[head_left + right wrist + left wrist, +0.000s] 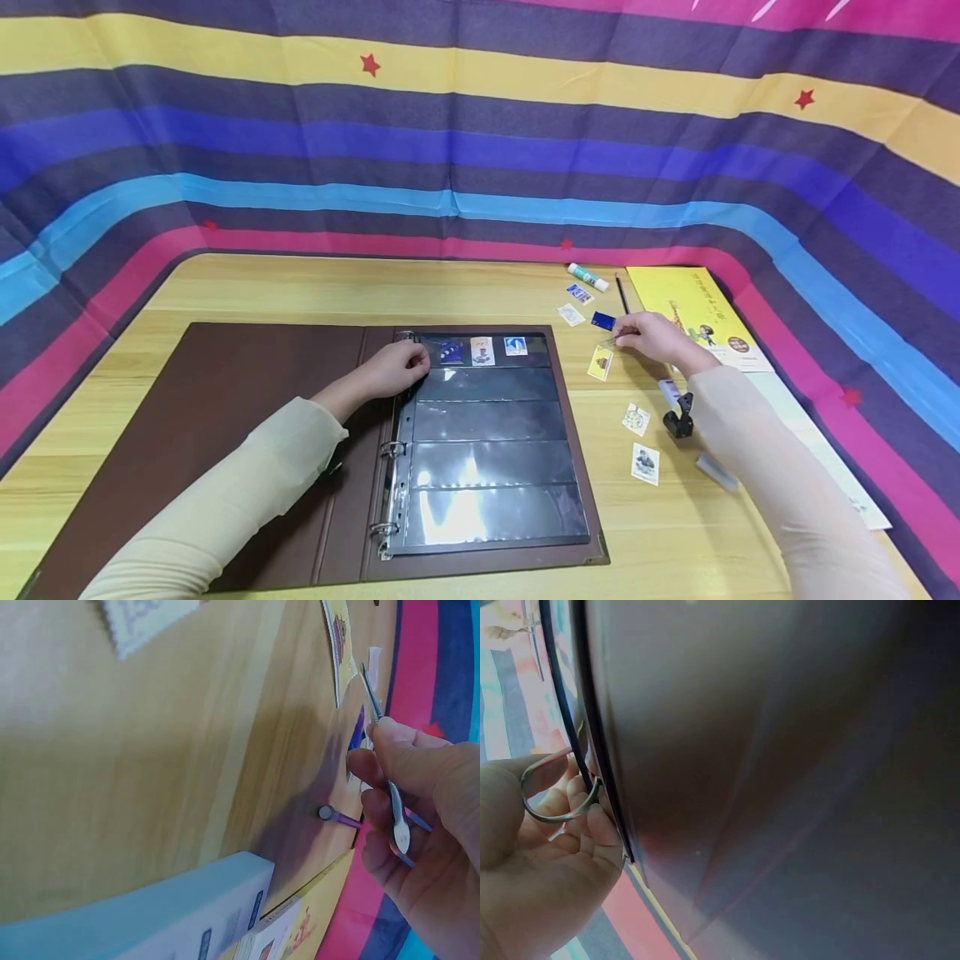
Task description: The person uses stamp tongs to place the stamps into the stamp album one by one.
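Observation:
A stamp album (345, 350) lies open, its black pocket page (487, 425) held by metal rings. In the top row sit a dark blue stamp (451, 351), a pale stamp (482, 351) and a blue-and-white stamp (515, 346). At that row's ring end, my left hand (390, 367) pinches the page's edge; the left wrist view has its fingers beside a ring (559, 817). My right hand (652, 337) grips metal tweezers (397, 817), their tips right at a yellow stamp (600, 363) on the table. A navy stamp (603, 321) lies just beyond.
Loose stamps lie right of the album, including a black-and-white one (645, 464). A glue stick (588, 277), a pencil (622, 293) and a yellow booklet (697, 317) are farther back. A black object (679, 417) stands near my right forearm. Striped cloth (450, 150) borders the table.

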Action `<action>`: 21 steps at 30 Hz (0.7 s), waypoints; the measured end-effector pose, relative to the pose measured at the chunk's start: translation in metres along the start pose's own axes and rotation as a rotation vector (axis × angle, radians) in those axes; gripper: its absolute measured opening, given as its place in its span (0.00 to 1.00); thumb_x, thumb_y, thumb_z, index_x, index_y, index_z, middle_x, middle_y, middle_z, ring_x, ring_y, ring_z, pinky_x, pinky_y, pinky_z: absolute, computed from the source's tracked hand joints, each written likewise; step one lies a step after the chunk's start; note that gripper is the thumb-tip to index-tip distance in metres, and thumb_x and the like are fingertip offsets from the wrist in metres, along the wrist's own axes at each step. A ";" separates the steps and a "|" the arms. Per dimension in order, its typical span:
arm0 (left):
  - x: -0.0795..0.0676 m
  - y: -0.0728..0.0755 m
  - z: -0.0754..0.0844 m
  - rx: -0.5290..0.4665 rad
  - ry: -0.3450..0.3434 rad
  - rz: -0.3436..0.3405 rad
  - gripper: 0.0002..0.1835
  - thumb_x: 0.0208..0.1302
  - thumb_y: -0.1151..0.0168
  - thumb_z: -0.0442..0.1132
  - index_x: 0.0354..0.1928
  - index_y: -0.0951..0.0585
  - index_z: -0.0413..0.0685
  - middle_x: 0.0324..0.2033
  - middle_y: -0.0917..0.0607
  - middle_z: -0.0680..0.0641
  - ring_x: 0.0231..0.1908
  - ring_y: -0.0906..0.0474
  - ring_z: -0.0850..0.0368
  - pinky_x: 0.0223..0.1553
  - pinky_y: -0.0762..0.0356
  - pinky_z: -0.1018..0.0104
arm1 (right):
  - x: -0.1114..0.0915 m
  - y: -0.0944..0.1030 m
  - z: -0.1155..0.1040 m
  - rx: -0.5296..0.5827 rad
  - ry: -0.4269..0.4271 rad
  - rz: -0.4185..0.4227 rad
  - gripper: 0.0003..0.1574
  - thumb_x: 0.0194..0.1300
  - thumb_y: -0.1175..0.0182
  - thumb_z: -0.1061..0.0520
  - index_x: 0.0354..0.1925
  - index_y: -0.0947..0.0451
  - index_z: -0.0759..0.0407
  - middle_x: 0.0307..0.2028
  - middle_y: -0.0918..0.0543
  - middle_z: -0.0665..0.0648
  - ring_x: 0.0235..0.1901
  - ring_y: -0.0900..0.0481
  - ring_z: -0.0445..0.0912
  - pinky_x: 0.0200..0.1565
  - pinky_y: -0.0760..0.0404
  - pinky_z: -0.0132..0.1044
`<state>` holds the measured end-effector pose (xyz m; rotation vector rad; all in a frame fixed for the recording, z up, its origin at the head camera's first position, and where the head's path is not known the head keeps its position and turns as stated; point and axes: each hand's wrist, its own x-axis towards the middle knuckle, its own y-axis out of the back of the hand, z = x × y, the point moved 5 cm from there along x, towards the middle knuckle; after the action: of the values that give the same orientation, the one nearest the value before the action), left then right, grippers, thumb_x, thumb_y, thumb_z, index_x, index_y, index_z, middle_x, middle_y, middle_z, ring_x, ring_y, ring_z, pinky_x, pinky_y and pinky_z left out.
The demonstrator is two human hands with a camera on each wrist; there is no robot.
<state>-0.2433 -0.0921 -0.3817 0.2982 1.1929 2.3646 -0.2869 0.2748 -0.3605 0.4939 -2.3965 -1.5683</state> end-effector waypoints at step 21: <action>0.001 0.000 -0.003 -0.021 0.005 -0.005 0.05 0.57 0.52 0.36 0.27 0.28 0.45 0.23 0.31 0.50 0.26 0.36 0.58 0.28 0.37 0.66 | -0.010 0.010 0.002 0.059 -0.080 0.004 0.04 0.57 0.50 0.62 0.28 0.30 0.63 0.23 0.28 0.58 0.23 0.34 0.46 0.27 0.35 0.38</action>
<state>-0.2452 -0.0932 -0.3833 0.2822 1.1689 2.3735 -0.2798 0.2838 -0.3522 0.4460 -2.5073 -1.5476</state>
